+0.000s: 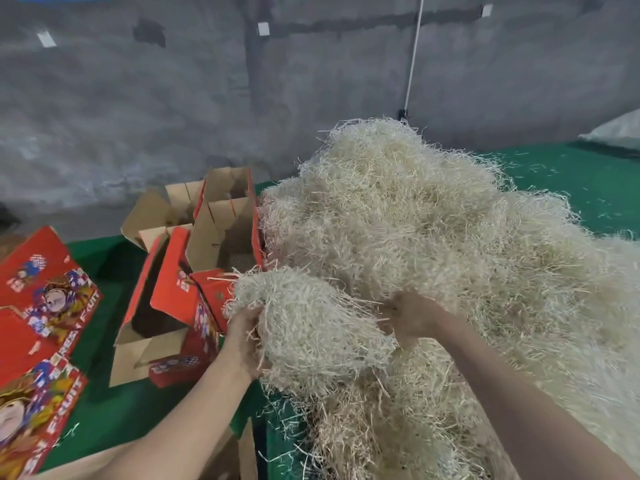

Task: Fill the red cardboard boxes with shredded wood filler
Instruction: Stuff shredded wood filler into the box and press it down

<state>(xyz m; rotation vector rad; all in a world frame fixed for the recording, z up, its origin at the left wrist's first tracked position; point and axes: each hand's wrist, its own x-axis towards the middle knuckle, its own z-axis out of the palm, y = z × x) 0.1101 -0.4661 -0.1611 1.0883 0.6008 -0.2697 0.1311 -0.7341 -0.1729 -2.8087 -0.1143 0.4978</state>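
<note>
A clump of shredded wood filler [311,327] lies slantwise, its far end pointing at the open red box [162,306] by the green bench's [588,188] left edge. The left hand [242,337] and the right hand [410,317] clutch its opposite sides, fingers curled into the strands. A grey concrete wall [173,116] stands behind.

grey concrete wall [138,98] | white pole [414,53] against wall | green surface [588,188] | white sack [620,131] far right

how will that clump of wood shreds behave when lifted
Probably light and springy: the clump bulges loosely between left hand and right hand. Likely to shed, as strands already litter the green surface. Trailing strands may snag the pile.
</note>
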